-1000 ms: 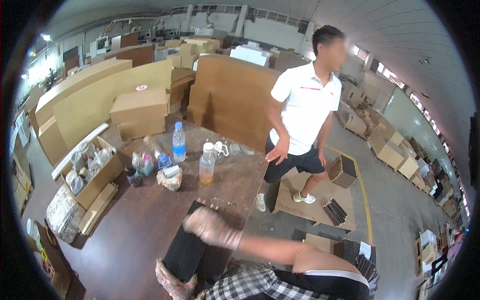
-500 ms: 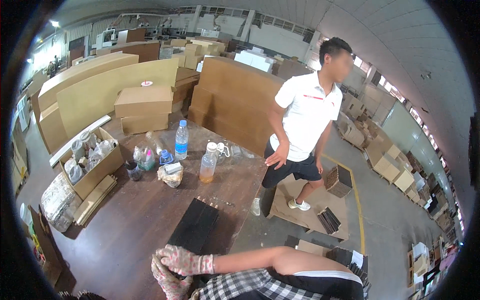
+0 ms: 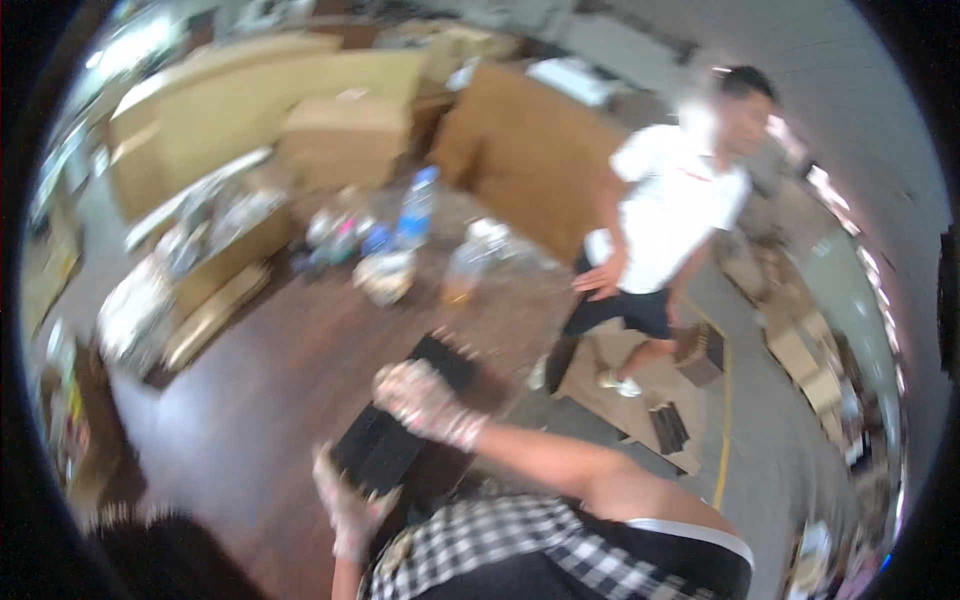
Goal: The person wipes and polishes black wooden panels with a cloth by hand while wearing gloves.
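Note:
A black rectangular board (image 3: 376,452) lies slantwise on the brown table, with small light pegs along its far end. My right hand (image 3: 425,402), in a patterned work glove, rests over the board's upper middle. Its fingers are smeared by motion, so their grip does not show. At the board's near end is my left hand (image 3: 350,508), gloved alike, fingers stretched up along the corner and thumb apart. Whether it bears any of the board's weight cannot be made out.
On the brown table (image 3: 240,400) stand a blue-capped water bottle (image 3: 416,210), a bottle with amber liquid (image 3: 461,275) and a carton of wrapped items (image 3: 228,250). Large cardboard boxes (image 3: 345,140) line the back. A person in a white shirt (image 3: 680,190) stands at the right beside a low pallet.
My hands, together at the board's near end before, have parted: the right moved up over the board, the left stays at the near end. The whole view has shifted and blurred.

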Tool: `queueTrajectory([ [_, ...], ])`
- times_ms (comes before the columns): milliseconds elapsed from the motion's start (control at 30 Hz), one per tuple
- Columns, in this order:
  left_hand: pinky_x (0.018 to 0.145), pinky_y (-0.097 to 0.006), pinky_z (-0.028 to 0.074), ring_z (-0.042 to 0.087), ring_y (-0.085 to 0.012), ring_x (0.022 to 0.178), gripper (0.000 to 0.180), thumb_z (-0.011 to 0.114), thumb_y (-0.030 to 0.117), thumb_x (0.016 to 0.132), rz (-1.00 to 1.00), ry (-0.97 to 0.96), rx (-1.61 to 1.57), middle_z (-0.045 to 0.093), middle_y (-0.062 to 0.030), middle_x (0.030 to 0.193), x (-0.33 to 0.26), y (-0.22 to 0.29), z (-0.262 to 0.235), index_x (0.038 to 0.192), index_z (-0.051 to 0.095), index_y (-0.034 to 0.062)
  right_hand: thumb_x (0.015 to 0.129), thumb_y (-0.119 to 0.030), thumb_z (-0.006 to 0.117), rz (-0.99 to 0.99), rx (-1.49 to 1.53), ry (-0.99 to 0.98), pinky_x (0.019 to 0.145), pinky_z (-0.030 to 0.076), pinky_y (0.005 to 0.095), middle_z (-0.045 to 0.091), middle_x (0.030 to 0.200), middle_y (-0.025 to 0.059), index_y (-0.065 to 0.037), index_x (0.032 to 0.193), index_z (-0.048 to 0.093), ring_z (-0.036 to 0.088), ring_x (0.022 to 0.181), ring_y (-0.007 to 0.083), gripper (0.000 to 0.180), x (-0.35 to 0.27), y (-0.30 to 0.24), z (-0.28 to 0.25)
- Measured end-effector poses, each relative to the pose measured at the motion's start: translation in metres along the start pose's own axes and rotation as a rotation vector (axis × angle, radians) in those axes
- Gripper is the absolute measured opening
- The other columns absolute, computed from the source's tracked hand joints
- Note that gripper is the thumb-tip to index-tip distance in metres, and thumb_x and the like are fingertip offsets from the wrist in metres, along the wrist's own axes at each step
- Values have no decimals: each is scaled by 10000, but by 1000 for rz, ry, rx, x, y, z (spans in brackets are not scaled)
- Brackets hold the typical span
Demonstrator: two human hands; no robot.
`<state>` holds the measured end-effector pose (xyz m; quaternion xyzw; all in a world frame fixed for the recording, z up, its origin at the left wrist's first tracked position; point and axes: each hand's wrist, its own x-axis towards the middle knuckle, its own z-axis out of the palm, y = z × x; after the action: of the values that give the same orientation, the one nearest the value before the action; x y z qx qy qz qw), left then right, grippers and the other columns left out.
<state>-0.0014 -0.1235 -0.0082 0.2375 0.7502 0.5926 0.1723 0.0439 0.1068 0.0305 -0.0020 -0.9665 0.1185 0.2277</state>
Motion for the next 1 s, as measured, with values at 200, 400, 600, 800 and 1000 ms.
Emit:
queueTrajectory([
  [200,1092,-422,385,481,-288,1225,1244,929,267,540,158,-78,-102,451,-160,1338,18,-26,14,1479,154,11,839,-166,583,-237,173,5,857,477,409,659,1070,66,-142,921,663,613,1016,255,117,16,-54,-4],
  [400,995,-413,483,450,-300,1254,1393,939,271,550,276,-87,3,297,-160,1455,15,-17,13,1532,-23,50,868,-194,605,44,47,75,873,474,404,657,1070,57,-148,886,654,604,949,265,69,-6,21,-6],
  [600,968,-411,500,482,-274,1232,1369,929,295,568,35,-185,-367,383,-169,1400,13,-28,12,1538,-14,84,862,-167,584,-176,222,-44,887,464,392,647,1060,49,-164,922,653,599,995,225,92,2,-77,17],
  [800,934,-402,517,514,-322,1195,1402,937,272,539,249,-73,-80,320,-187,1425,14,-22,9,1538,-26,69,868,-170,572,9,-151,83,825,456,405,632,996,57,-165,911,628,585,920,236,71,8,-2,-7],
  [1000,993,-443,482,486,-287,1225,1300,906,140,554,419,11,69,349,-149,1411,14,-20,5,1527,45,102,847,-213,550,-100,30,48,824,461,387,631,1026,42,-169,951,647,593,939,238,149,4,-80,12],
])
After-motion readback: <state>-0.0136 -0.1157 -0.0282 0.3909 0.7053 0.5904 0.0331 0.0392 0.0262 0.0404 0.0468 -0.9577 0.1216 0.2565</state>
